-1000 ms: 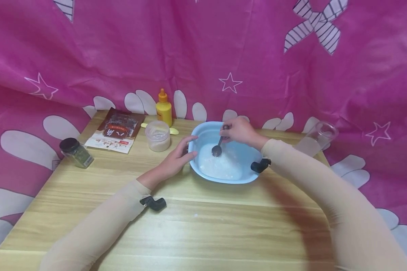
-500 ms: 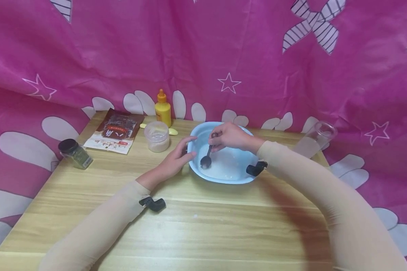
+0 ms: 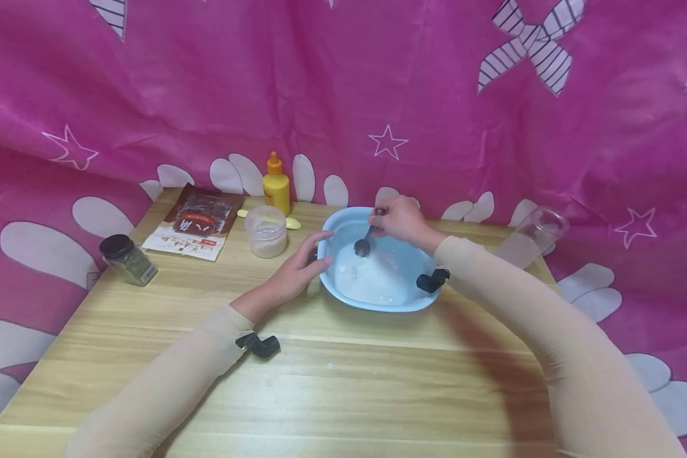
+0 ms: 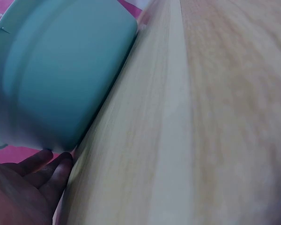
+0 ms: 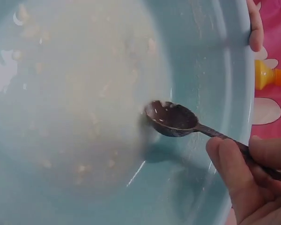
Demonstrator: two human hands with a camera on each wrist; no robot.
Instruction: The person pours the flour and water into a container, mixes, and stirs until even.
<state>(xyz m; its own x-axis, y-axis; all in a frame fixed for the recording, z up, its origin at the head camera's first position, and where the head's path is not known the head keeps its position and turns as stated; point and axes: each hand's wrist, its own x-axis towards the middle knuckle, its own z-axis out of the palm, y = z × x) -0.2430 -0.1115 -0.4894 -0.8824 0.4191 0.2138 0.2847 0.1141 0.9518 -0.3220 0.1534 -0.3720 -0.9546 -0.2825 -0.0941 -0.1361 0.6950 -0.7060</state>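
At centre frame the right hand (image 3: pixel 397 222) pinches a dark spoon (image 3: pixel 364 243) in its fingers, its tip dipped in the blue basin (image 3: pixel 378 304), whose white mixture (image 3: pixel 372 280) looks lumpy and seemingly only part-stirred, while the left hand (image 3: pixel 294 270) braces the rim with straight fingers. Beyond, the wooden counter (image 3: pixel 343 375) carries jars, a packet and a yellow bottle (image 3: pixel 277 183) before a pink curtain (image 3: pixel 206 83).

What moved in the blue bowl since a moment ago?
The right hand swung the spoon from the bowl's left side to the back, over the white mix. The left hand stayed on the bowl rim, and the jars and bottle stayed put.
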